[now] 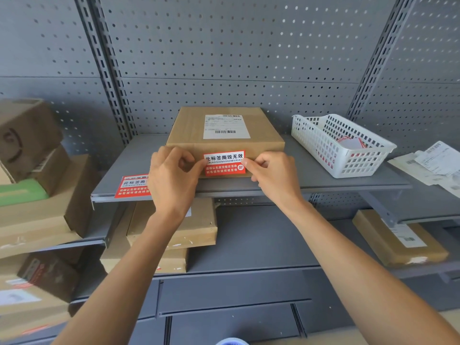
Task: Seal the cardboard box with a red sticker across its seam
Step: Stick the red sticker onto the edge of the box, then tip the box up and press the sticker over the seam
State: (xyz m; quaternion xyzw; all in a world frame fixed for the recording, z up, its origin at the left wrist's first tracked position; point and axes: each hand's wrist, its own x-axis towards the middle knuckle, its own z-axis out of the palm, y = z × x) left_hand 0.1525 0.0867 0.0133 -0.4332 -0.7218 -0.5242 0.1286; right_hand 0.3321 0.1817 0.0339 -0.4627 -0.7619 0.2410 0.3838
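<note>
I have the red sticker (224, 162) pinched at both ends by my left hand (174, 175) and right hand (272, 174), against the near face of the cardboard box (224, 130) on the shelf (323, 180). It looks thin and floppy, best held by its edges.

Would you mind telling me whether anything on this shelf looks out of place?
Yes: a second red sticker lies at the shelf's front edge, left of the cardboard box, partly hidden behind the left hand.
</note>
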